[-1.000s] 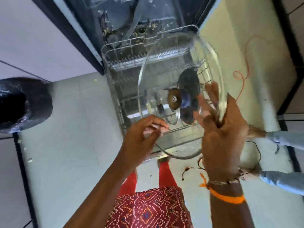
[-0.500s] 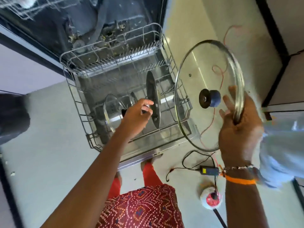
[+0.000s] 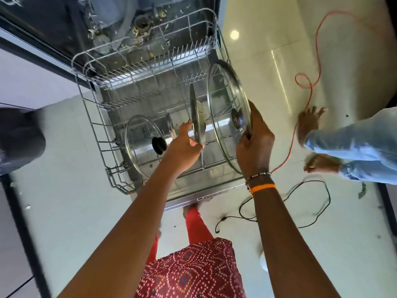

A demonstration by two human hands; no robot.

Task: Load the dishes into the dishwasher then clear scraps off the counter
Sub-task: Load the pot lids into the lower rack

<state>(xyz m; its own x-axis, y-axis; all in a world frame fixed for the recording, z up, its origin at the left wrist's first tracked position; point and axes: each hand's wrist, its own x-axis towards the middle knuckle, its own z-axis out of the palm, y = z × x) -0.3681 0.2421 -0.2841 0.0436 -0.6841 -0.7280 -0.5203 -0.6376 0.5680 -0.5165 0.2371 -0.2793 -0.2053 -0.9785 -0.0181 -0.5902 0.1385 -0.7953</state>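
Two hands work over the pulled-out dishwasher rack (image 3: 94,134): the right hand (image 3: 254,145) has its grip clamped on the large glass lid's (image 3: 223,112) rim, holding it upright at the right side to slot between tines, while the left hand (image 3: 184,145) pinches a steel lid (image 3: 196,117), apparently steadying it.

Bright daylight, glare spot on the floor tiles (image 3: 234,35); wide-angle bending, edges perhaps slightly blurred.
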